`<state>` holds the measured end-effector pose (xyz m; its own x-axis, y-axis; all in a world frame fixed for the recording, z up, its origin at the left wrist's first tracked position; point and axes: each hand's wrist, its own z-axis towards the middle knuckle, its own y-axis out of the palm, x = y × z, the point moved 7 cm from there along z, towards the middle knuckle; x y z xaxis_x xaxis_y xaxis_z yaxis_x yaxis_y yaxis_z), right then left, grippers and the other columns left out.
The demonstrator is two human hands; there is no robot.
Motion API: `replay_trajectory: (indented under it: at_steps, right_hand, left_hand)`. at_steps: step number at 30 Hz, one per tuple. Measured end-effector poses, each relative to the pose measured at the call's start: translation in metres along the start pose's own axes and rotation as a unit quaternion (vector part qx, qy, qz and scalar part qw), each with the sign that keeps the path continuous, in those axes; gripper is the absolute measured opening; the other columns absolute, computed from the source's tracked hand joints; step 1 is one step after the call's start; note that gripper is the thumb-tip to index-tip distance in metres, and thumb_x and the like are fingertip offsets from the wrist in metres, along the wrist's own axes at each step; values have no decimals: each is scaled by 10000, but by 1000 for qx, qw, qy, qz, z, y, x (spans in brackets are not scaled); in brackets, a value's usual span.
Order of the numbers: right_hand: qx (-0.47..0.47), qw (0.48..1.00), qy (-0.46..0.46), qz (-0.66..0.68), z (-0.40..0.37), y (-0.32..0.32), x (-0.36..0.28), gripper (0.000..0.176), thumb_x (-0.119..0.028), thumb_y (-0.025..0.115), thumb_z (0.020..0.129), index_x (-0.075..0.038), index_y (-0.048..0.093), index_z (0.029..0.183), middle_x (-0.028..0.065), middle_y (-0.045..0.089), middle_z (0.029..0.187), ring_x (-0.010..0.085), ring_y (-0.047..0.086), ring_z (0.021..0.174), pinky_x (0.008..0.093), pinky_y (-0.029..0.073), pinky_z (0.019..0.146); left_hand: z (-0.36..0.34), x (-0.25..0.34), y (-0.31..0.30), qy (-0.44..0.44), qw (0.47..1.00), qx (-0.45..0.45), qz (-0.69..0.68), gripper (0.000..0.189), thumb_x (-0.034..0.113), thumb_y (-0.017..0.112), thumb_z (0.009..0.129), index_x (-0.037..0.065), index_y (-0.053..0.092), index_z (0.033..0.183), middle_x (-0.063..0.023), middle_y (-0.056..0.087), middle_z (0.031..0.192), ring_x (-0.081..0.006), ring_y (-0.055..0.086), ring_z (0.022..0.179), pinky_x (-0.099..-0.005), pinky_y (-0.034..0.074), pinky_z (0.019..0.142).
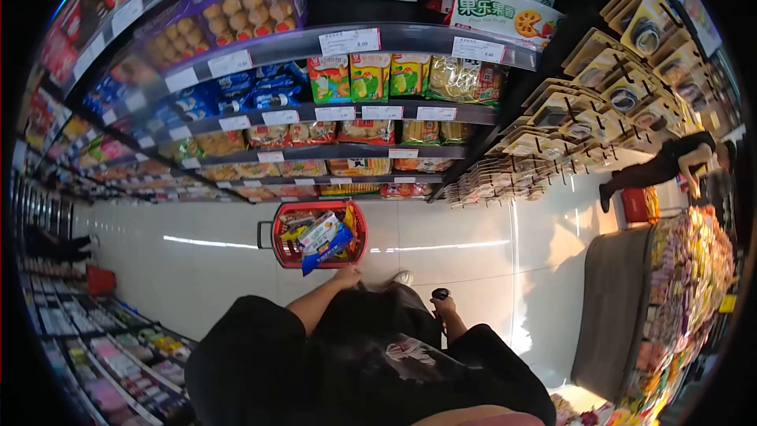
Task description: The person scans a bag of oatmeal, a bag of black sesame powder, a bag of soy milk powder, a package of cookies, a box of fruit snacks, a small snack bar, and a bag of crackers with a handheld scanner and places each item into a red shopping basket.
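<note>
A red shopping basket [361, 238] stands on the floor before the shelf, packed with snack packs. On top lies a blue and white pack [325, 243], its end poking over the near rim. Just below the basket's near right corner is my left hand [345, 276]. Its fingers look curled, and what they hold, if anything, cannot be made out. Further right, my right hand [448, 306] is closed around a small black object [440, 293] with a rounded top. Most of that object is hidden by the hand.
Snack shelves [355, 110] with price tags rise in front. Carded goods [615, 95] hang on hooks at the right. A person in dark clothes [670, 162] bends beside another red basket [637, 205]. A grey-sided display [611, 308] stands lower right; another red basket [100, 279] is far left.
</note>
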<state>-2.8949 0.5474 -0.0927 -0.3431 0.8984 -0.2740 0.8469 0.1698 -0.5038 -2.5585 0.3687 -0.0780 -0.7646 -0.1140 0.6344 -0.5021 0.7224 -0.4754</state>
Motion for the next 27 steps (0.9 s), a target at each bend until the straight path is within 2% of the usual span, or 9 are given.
replay_trajectory:
  at_steps: [3, 8, 9, 15, 19, 20, 22, 25, 27]
  right_hand:
    - [69, 997, -23, 35, 8, -21, 5, 479, -346, 732, 624, 39, 629, 889, 177, 646, 834, 284, 647, 816, 376, 508, 705]
    - [-14, 990, -25, 140, 10, -34, -41, 323, -253, 712, 698, 29, 620, 825, 125, 626, 721, 213, 639, 597, 322, 517, 506]
    - [-16, 984, -40, 172, 4, -43, -62, 299, -232, 706, 714, 31, 619, 826, 119, 626, 715, 199, 634, 569, 304, 514, 477]
    - [103, 916, -350, 166, -32, -124, -246, 255, -134, 694, 667, 6, 559, 832, 62, 573, 626, 150, 538, 530, 305, 433, 504]
    - [222, 787, -513, 261, -129, -226, -375, 239, -93, 721, 666, -11, 555, 817, 55, 579, 670, 155, 541, 596, 303, 440, 577]
    - [217, 756, -545, 290, -139, -248, -395, 366, -96, 723, 672, 6, 548, 976, 113, 612, 858, 200, 578, 784, 325, 453, 765]
    - [223, 772, -520, 289, -186, -293, -434, 304, -92, 716, 704, 1, 553, 944, 76, 613, 859, 164, 572, 761, 308, 464, 731]
    - [324, 607, -641, 339, -250, -353, -467, 372, -11, 715, 709, 25, 535, 1033, 86, 597, 957, 153, 571, 851, 284, 456, 781]
    - [361, 576, -629, 375, -270, -380, -476, 388, 14, 712, 708, 30, 524, 1047, 84, 585, 984, 153, 561, 894, 277, 450, 806]
  left_hand:
    - [-2, 60, -30, 0, 997, 72, -26, 252, 265, 564, 798, 43, 624, 901, -136, 650, 824, -254, 634, 799, -362, 485, 712]
    - [-16, 147, -103, 31, 977, 73, -198, 196, 185, 568, 833, 43, 608, 962, -107, 635, 823, -201, 616, 801, -305, 478, 716]
    - [-20, 172, -128, 96, 966, 119, -210, 200, 173, 561, 848, 41, 600, 993, -95, 630, 857, -177, 604, 819, -287, 470, 734]
    - [-45, 334, -265, 305, 864, 212, -340, 259, 180, 545, 898, -5, 555, 1080, -48, 617, 956, -93, 557, 906, -254, 447, 779]
    - [-56, 449, -343, 450, 802, 260, -296, 215, 110, 524, 902, -11, 562, 1076, -72, 600, 989, -133, 570, 909, -282, 441, 845]
    - [-61, 472, -358, 495, 783, 288, -241, 212, 88, 528, 894, -12, 560, 1079, -74, 600, 987, -137, 573, 921, -289, 450, 837]
    - [-81, 517, -383, 515, 780, 285, -211, 237, 80, 556, 867, -8, 558, 1087, -101, 603, 984, -161, 589, 929, -303, 472, 806]
    - [-99, 559, -407, 533, 749, 384, -80, 330, 148, 604, 832, -1, 536, 1119, -146, 593, 990, -237, 614, 872, -339, 490, 767]
    - [-101, 576, -415, 520, 739, 429, -22, 381, 186, 620, 815, 1, 522, 1134, -172, 596, 980, -284, 614, 853, -362, 490, 757]
